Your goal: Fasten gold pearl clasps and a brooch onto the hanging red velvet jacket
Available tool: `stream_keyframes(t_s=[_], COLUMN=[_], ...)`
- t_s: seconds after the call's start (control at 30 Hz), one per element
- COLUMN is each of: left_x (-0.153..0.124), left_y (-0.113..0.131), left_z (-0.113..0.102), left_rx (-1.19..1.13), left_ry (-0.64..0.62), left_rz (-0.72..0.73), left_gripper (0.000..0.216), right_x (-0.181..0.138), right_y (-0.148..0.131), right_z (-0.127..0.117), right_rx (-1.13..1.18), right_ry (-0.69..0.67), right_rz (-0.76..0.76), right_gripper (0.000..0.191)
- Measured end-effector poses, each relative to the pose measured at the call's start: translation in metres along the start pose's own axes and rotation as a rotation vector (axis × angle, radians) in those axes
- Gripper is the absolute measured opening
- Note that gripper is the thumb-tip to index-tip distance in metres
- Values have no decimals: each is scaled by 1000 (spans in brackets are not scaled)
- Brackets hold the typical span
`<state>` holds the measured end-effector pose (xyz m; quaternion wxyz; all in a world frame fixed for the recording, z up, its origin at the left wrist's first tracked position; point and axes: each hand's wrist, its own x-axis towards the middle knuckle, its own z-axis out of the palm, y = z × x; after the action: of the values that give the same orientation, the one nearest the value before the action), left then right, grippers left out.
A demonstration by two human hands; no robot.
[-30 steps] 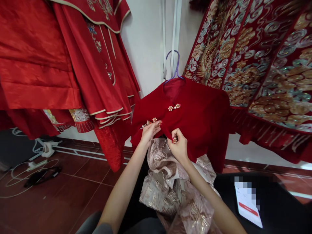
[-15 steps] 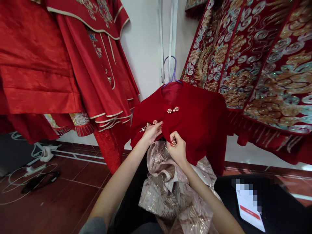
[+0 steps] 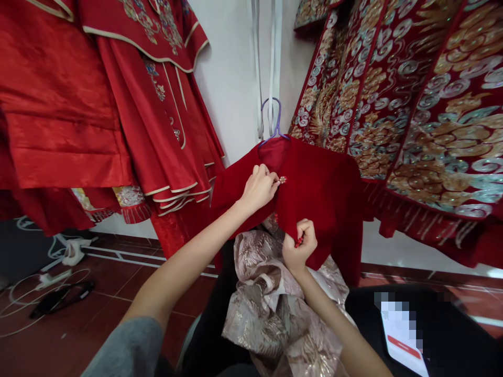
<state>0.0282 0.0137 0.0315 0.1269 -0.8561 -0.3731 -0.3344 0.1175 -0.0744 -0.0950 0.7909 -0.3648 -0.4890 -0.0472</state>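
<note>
A red velvet jacket hangs in front of me on a purple wire hanger. My left hand is at the upper front, its fingertips pinched at the beaded flower button below the neckline. Lower down, my right hand is closed around the front edge of the jacket, and a bit of red shows between its fingers. Between the two hands the front panel is pulled taut. Under the jacket, pinkish-gold brocade fabric lies bunched on my lap.
Red garments hang at the left, and an embroidered, sequined garment hangs at the right. A phone lies on a black surface at the lower right. White cables and a power strip are on the tiled floor.
My left hand has moved up and right from the jacket's lower front to the upper button. My right hand has shifted slightly right and down, drawing the front edge with it.
</note>
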Motion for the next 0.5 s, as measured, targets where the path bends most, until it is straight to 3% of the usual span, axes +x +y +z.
stream_keyframes(t_s=[0.13,0.3,0.5], left_x=[9,14,16], left_y=[-2,-15,-25], left_z=[-6,-10,-1], left_rx=[73,-26,-100], left_ry=[-20,-64,-23], left_rz=[105,258,270], left_gripper=[17,12,13], right_x=[14,33,39], right_y=[-3,-7,-10], right_z=[-8,-20,-22], right_rx=[49,167,253], right_ry=[105,45,48], right_rz=[-65,-232,-283], right_gripper=[28,31,27])
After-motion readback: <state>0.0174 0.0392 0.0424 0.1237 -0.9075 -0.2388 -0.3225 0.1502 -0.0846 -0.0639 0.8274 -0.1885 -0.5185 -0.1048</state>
